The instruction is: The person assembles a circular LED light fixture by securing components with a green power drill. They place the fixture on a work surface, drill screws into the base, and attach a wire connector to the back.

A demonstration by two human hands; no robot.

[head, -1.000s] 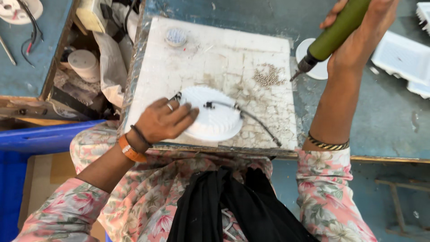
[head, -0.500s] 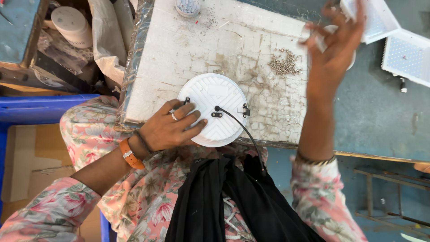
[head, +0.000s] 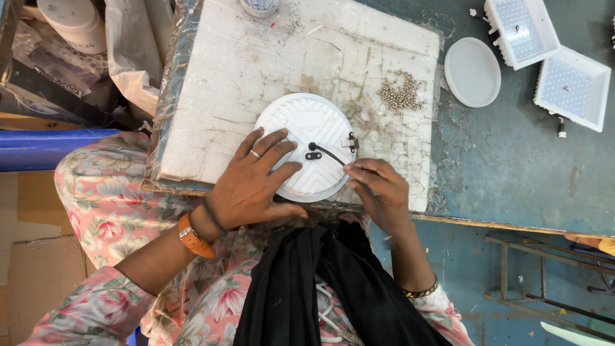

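A round white ribbed lamp housing (head: 307, 131) lies back-up on a cracked white foam block (head: 256, 70). My left hand (head: 253, 182) rests flat on the housing's lower left, fingers spread, a ring on one finger. My right hand (head: 378, 192) is at the housing's right edge, fingertips pinched on the thin black cable (head: 323, 151) that runs from the middle of the housing. A small metal spring clip (head: 351, 142) sits on the housing's right rim.
A heap of small screws (head: 400, 96) lies on the block's right side. On the blue-grey table (head: 512, 166) are a round white disc (head: 472, 72) and two square white panel lamps (head: 520, 32). Clutter and a white tub (head: 73, 22) fill the left.
My right hand, raised high with a green screwdriver one second ago, has come down without it to the housing's right edge. My left hand stays on the housing.
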